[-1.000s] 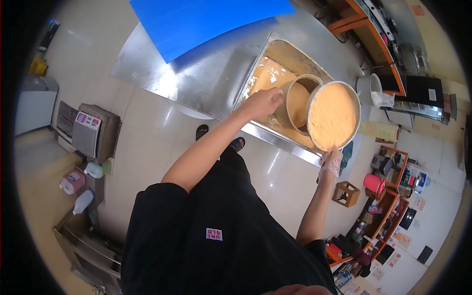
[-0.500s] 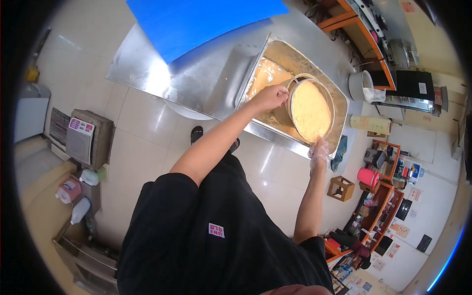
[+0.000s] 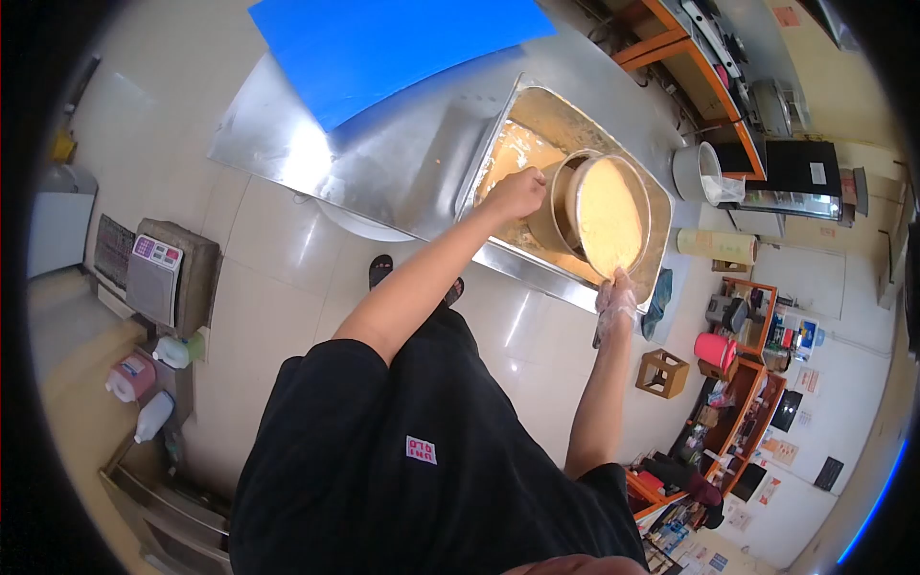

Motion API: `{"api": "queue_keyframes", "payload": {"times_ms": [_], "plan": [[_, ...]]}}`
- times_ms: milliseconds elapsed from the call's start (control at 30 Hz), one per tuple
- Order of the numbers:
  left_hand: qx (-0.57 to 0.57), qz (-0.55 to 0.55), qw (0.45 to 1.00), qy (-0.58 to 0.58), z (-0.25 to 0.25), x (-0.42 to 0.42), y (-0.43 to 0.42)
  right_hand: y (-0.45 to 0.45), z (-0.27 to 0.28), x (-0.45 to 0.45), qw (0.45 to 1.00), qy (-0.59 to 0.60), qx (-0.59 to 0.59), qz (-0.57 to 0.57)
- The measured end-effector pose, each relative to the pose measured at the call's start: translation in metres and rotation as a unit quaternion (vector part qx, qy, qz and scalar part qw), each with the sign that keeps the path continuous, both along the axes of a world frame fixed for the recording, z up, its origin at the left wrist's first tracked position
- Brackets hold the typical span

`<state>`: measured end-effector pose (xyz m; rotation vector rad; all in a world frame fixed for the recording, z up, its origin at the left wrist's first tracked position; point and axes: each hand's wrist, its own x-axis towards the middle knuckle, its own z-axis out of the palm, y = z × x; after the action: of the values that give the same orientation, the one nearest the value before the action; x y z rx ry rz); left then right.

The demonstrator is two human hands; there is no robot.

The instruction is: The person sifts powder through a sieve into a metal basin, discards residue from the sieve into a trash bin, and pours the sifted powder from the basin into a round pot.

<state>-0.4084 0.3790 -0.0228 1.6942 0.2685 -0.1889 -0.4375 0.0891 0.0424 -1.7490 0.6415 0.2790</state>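
Note:
My right hand (image 3: 617, 293), in a clear plastic glove, grips the lower rim of a round sieve (image 3: 610, 216) whose face is covered with pale orange batter or powder. The sieve is tilted over the mouth of a metal pot (image 3: 549, 213). My left hand (image 3: 520, 192) is bare and closed on the near left rim of that pot. Both stand over a deep metal tray (image 3: 498, 115), where orange mixture (image 3: 518, 150) with pale streaks lies at the bottom.
The tray rests on a steel table (image 3: 412, 163), beside a blue board (image 3: 383, 48). A white bucket (image 3: 692, 174) stands beyond the tray. Right of it are a yellow roll (image 3: 717, 246) and a small wooden frame (image 3: 661, 373). A scale (image 3: 156, 273) stands at the left.
The sieve has moved left from beside the pot to over its mouth, with my right hand on it. My left hand has stayed at the pot's rim.

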Motion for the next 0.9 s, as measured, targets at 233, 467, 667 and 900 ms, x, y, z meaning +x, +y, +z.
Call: {"api": "queue_keyframes", "payload": {"times_ms": [233, 467, 667, 900], "plan": [[-0.014, 0.002, 1.0, 0.008, -0.004, 0.002, -0.001, -0.014, -0.014, 0.007, 0.997, -0.049, -0.065, -0.01], [-0.026, 0.011, 1.0, 0.001, -0.005, 0.001, 0.0, -0.015, -0.014, 0.016, 0.997, -0.063, 0.004, -0.055], [0.001, 0.044, 0.998, -0.045, -0.021, 0.007, -0.007, -0.045, -0.037, 0.029, 0.995, -0.08, -0.033, -0.048], [0.0, 0.029, 0.999, -0.029, -0.018, 0.008, -0.004, -0.03, -0.016, 0.016, 0.994, -0.081, -0.051, -0.051]]}}
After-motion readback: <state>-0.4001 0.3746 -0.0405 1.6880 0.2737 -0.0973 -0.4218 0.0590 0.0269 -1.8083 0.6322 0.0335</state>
